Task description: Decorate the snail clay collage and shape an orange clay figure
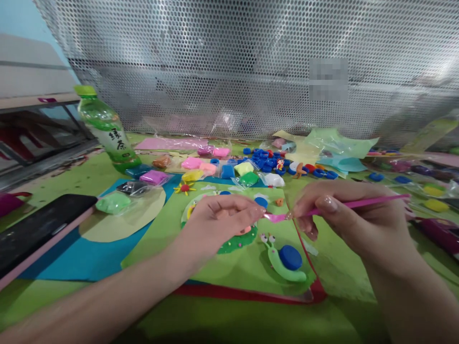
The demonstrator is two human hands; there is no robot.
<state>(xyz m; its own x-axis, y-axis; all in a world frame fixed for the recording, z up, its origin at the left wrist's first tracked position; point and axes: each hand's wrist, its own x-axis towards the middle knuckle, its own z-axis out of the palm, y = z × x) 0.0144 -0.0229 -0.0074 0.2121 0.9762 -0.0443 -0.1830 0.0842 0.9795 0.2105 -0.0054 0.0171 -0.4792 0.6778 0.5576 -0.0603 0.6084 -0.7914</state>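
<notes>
My right hand (344, 212) is closed around a thin pink modelling tool (366, 202) whose flat tip (276, 217) points left. My left hand (220, 220) is pinched at that tip, fingers together on a small bit of pink clay that I can barely make out. Both hands hover over a green paper sheet (229, 265) with clay figures: a green snail with a blue shell (287, 260) and a green clay patch (236, 241) with pink on it, partly hidden by my left hand.
Bagged clay blocks (229, 172) in several colours and blue bottle caps (267, 160) lie behind the sheet. A green tea bottle (105, 129) stands at the back left, a dark phone (39, 229) lies at the left, and perforated metal mesh (233, 62) rises behind.
</notes>
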